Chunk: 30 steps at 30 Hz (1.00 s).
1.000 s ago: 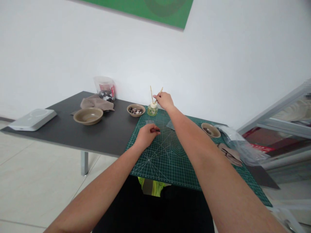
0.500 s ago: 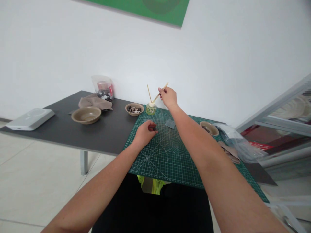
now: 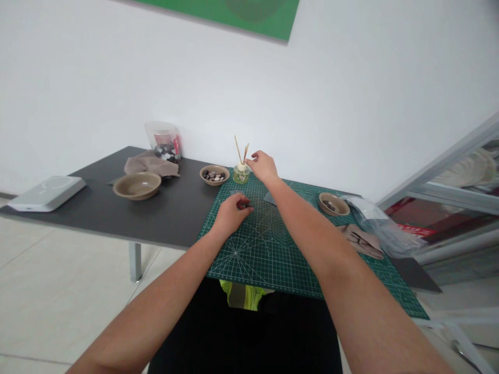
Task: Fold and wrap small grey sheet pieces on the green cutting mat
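My right hand (image 3: 264,167) reaches to the far edge of the green cutting mat (image 3: 273,249). Its fingers are pinched low on a thin reed stick (image 3: 245,152) that stands in a small glass bottle (image 3: 241,175). A second stick (image 3: 237,149) leans in the same bottle. My left hand (image 3: 231,214) rests curled on the mat, fingers closed on something small and dark that I cannot make out. Two small grey flat pieces (image 3: 270,198) lie on the mat near the hands.
On the dark table (image 3: 175,213) stand a bowl of pebbles (image 3: 213,175), an empty tan bowl (image 3: 137,185), a clear bag of pebbles (image 3: 163,140) on a cloth and a white device (image 3: 47,187). At the right are another bowl (image 3: 332,203), a plastic bag (image 3: 376,221) and brown cloth.
My right hand raised and tilted the stick, then lowered it, so the stick now stands more upright in the bottle. My left hand has stayed curled on the mat.
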Each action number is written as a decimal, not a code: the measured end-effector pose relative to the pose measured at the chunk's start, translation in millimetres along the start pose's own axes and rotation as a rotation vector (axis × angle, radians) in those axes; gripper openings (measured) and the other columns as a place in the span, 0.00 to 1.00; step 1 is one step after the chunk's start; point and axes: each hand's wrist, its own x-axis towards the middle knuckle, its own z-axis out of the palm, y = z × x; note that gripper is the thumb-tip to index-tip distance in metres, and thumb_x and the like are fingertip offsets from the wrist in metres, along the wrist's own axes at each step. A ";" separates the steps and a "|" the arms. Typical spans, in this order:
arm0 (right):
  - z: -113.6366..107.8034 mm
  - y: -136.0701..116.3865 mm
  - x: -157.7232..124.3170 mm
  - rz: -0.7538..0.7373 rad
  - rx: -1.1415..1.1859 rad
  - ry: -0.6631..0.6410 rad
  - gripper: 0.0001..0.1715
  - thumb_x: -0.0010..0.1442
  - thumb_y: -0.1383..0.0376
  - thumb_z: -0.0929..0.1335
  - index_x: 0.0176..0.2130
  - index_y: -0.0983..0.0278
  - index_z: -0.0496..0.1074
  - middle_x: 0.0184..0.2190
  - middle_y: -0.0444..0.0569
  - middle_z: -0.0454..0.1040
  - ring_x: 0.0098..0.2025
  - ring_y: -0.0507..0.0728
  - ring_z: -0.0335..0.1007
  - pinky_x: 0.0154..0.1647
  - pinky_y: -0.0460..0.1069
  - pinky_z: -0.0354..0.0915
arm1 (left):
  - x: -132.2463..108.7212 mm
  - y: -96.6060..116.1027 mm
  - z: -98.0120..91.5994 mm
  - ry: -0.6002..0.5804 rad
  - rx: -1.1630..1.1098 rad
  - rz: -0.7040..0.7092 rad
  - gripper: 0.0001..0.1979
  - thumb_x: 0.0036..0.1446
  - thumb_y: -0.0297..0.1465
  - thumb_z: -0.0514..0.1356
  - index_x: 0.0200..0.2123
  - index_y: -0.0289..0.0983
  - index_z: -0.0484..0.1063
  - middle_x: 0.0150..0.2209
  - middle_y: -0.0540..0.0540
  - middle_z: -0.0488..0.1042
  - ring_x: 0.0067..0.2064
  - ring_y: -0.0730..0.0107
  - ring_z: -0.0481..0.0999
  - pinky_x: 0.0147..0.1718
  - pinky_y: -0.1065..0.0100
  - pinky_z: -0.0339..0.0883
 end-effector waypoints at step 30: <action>-30.6 19.8 -140.8 0.038 0.140 -0.295 0.09 0.53 0.58 0.71 0.32 0.62 0.76 0.32 0.47 0.79 0.36 0.56 0.74 0.35 0.48 0.64 | -5.8 9.5 3.2 -0.056 0.138 0.197 0.13 0.47 0.28 0.62 0.38 0.40 0.67 0.35 0.51 0.73 0.34 0.70 0.71 0.36 0.68 0.64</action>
